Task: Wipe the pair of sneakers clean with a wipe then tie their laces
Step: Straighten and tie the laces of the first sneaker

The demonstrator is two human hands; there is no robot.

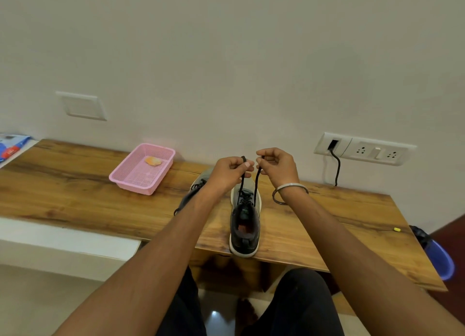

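At the centre of the frame, both hands are raised above a grey and black sneaker (245, 225) that stands on the wooden counter (75, 192) with its heel at the near edge and its toe toward the wall. The left hand (230, 170) has its fingers curled round one black lace end (242, 182), pinching it near the top; the right hand (278, 167) pinches the other lace end (257, 184) in the same way. Both laces run taut from the fingers down to the eyelets. The right wrist carries a metal bangle (289, 193).

The second sneaker (198, 184) lies just left of the first, largely hidden behind the left forearm, its laces loose.

Left of centre, near the wall, a pink perforated plastic basket (130, 177) sits on the counter, well apart from the shoes. Inside it, toward its far end, lies a small crumpled orange and white item (153, 161); whether this is the wipe cannot be told.

At the right of the frame, a wall socket panel (364, 149) has a black cable (337, 167) plugged in. A blue bin (440, 260) stands beyond the counter's right end.
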